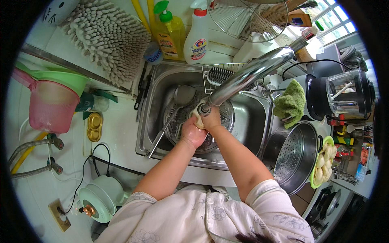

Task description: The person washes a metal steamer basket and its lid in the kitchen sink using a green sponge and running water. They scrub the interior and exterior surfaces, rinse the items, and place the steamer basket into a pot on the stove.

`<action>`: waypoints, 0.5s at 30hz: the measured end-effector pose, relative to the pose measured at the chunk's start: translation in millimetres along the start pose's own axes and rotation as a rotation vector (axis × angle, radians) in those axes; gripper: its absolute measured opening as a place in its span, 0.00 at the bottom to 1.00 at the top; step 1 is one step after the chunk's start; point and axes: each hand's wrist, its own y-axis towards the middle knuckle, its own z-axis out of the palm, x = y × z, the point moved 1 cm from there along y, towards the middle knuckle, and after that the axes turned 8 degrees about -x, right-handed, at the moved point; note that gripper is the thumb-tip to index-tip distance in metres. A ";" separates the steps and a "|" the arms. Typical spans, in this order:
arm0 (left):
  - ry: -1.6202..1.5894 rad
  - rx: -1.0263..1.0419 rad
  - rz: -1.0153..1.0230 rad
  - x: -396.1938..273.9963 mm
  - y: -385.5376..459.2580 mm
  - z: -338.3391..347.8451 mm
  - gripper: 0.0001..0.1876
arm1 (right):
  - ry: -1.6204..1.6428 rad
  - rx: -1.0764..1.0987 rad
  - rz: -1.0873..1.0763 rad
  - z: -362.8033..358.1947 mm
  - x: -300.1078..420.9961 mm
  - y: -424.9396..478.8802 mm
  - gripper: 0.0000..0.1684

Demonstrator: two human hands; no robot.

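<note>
Both hands are together under the chrome faucet [252,77], over the stainless steel sink [247,121]. A wet, pale cream, soft-looking item [199,119] is in my left hand [194,131]; it may be a cloth. My right hand [211,119] presses against its other side, its fingers partly hidden by the spout. Below them a round perforated steel steamer plate [227,117] lies in the basin. A metal spatula [162,133] leans across the plate's left side, its handle over the sink's front rim.
Dish soap [174,39] and a spray bottle [197,39] stand behind the sink. A wire rack with a brush [220,75] sits at its back edge. To the right are a green cloth [290,103], a steamer pot [293,155], a blender [343,94] and a green bowl of pale buns [323,165].
</note>
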 end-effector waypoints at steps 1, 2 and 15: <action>0.013 0.014 -0.013 -8.0 2.7 -2.3 0.20 | -0.170 0.148 -0.086 0.2 2.0 -4.4 0.12; 0.027 0.028 -0.027 -17.2 6.5 -8.4 0.21 | -0.340 0.295 -0.171 0.1 3.5 -11.3 0.12; 0.050 0.130 0.014 -31.9 20.8 -15.7 0.24 | -0.123 0.041 -0.295 7.2 14.9 -24.7 0.18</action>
